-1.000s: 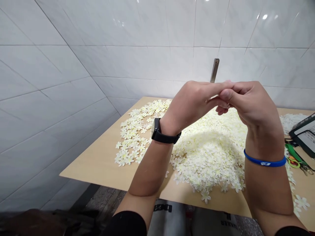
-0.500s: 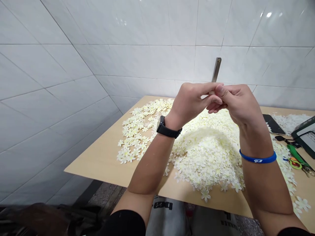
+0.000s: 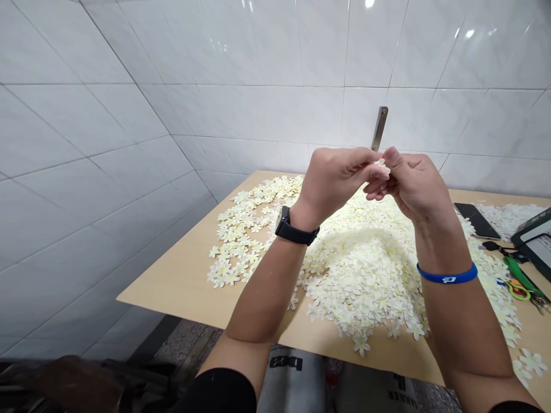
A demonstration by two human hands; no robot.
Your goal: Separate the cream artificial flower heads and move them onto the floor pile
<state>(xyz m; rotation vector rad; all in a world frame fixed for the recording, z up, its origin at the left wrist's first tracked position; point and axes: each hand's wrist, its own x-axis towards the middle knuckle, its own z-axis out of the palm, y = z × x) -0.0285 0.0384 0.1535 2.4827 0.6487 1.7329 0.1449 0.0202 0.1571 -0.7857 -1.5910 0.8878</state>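
Observation:
In front of me, above the table, both hands meet at a small white artificial flower [image 3: 382, 164]. My left hand [image 3: 329, 183], with a black watch on its wrist, pinches it between thumb and index finger. My right hand [image 3: 424, 186], above a blue wristband, has its thumb and curled fingers at the flower's right edge, and its fingertips partly hide the petals. Beneath them a large heap of loose white and pale yellow artificial flowers [image 3: 361, 281] spreads over the tan tabletop [image 3: 172, 287].
A metal bracket [image 3: 380, 127] stands against the tiled wall behind my hands. Along the right lie a dark phone-like slab [image 3: 477, 221], green-handled pliers [image 3: 523, 275], small scissors [image 3: 519, 291] and a dark box [image 3: 534, 238]. More white pieces [image 3: 512, 218] lie at the back right.
My fingers have parted slightly and the right thumb has lifted, so the white flower between them now shows. The right hand has shifted a little; the view has tilted slightly.

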